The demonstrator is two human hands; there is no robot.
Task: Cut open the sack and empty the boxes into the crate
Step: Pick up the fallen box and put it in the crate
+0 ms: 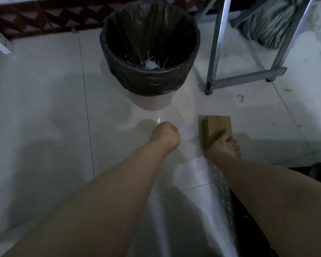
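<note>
While we are leaning over the pale tiled floor (44, 101), our right hand (223, 145) is gripping a small stack of brown cardboard boxes (214, 129), thumb lying across the near face and fingers wrapping around the right side. The boxes are sitting just right of centre, low over the tiles; whether they are resting on the floor or being held just above it, we cannot tell. Our left hand (165, 133) is curling into a closed fist beside them, a little to the left and apart from the boxes, and we are seeing nothing held in it, though the inside of the fist is hidden.

Beyond the hands, a round bin (150, 97) is standing on the floor, lined with a black bag (117, 58) folded over its rim, with thin sticks and a scrap of white paper lying at the bottom. To the right of the bin, the grey metal legs of a frame (214, 52) are standing on the tiles, and behind them a greenish woven sack (269, 23) is slumping against the wall. Below our right forearm, a shiny silvery sheet (202, 182) is spreading toward us, with a perforated dark edge (223, 191) running along its right side.
</note>
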